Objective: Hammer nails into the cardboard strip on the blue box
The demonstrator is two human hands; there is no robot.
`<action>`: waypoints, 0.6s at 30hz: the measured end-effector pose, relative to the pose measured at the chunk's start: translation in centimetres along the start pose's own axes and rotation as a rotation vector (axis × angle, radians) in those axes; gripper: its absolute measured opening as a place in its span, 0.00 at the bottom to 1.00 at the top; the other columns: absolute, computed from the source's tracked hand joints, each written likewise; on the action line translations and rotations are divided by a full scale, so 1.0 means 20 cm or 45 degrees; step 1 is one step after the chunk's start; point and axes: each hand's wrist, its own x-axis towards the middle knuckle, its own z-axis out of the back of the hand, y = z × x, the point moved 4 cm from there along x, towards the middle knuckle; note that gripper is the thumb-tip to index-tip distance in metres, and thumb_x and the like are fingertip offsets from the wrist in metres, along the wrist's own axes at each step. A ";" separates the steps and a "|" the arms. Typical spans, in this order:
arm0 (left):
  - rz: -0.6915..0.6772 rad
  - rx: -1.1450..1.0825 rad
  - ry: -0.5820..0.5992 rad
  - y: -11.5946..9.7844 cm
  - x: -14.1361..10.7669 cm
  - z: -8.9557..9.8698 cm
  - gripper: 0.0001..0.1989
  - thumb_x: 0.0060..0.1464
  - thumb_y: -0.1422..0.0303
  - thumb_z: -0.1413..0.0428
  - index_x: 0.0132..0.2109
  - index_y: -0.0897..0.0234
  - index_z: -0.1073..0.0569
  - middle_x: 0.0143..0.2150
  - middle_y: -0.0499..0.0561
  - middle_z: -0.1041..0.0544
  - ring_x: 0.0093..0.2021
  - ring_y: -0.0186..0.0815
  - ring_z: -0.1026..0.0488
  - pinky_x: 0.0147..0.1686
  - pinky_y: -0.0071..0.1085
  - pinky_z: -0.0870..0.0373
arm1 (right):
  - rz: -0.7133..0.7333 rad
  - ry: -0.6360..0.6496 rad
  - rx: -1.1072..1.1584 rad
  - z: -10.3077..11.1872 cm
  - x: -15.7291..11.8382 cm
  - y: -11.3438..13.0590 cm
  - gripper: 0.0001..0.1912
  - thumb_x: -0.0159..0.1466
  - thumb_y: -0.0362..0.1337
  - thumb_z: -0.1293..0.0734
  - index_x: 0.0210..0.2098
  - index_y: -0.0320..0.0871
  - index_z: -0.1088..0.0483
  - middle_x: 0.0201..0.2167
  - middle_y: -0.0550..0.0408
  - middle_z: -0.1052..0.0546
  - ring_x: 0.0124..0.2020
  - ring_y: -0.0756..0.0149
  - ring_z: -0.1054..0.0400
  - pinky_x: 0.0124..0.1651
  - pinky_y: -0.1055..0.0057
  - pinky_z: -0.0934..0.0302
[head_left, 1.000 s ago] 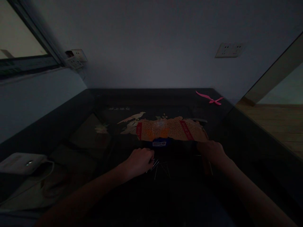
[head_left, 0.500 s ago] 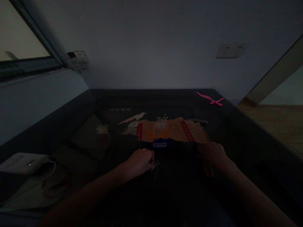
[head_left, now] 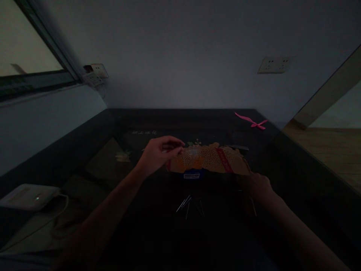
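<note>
There are one left hand (head_left: 160, 152), one right hand (head_left: 258, 185), one spotted sheet (head_left: 207, 159), one blue item (head_left: 193, 175), at least four thin rods (head_left: 187, 209), one pink ribbon (head_left: 257, 125) and one white device (head_left: 29, 196).

Sheet (head_left: 210, 160): brown, paper-like, with dotted surface. Rods (head_left: 184, 203): thin, shiny, metal-looking. Table (head_left: 146, 233): dark, smooth, glossy. Ribbon (head_left: 255, 124): pink, cloth-like. Wall (head_left: 180, 56): smooth, matt.

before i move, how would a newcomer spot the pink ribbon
On the dark table, look to the far right corner, near the wall. The ribbon there has one long tail; its pink sets it apart from the brown cardboard.
</note>
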 end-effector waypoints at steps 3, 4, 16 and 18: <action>-0.058 -0.032 -0.205 0.14 0.08 -0.01 0.08 0.51 0.67 0.43 0.38 0.67 0.27 0.34 0.51 0.22 0.35 0.33 0.24 0.39 0.29 0.26 | -0.011 -0.058 0.068 0.00 0.01 -0.01 0.17 0.66 0.31 0.43 0.50 0.41 0.29 0.47 0.40 0.24 0.43 0.50 0.26 0.36 0.64 0.36; -0.079 -0.019 -0.229 0.17 0.09 -0.03 0.07 0.51 0.68 0.43 0.37 0.66 0.27 0.34 0.51 0.22 0.35 0.33 0.24 0.40 0.29 0.26 | -0.017 -0.074 0.090 0.00 0.02 -0.02 0.18 0.66 0.32 0.44 0.51 0.41 0.30 0.48 0.39 0.25 0.43 0.50 0.26 0.36 0.65 0.36; -0.084 0.053 -0.189 0.33 0.10 -0.11 0.04 0.54 0.69 0.44 0.37 0.64 0.28 0.34 0.50 0.22 0.35 0.33 0.23 0.37 0.30 0.26 | -0.052 -0.186 0.244 -0.09 0.10 -0.12 0.16 0.63 0.34 0.40 0.47 0.36 0.28 0.42 0.38 0.24 0.43 0.50 0.26 0.36 0.67 0.37; -0.074 0.034 -0.185 0.34 0.10 -0.12 0.04 0.54 0.70 0.44 0.37 0.64 0.28 0.33 0.50 0.22 0.34 0.34 0.23 0.37 0.30 0.25 | -0.051 -0.212 0.264 -0.10 0.10 -0.15 0.18 0.62 0.33 0.40 0.50 0.36 0.30 0.41 0.39 0.23 0.40 0.50 0.25 0.34 0.66 0.37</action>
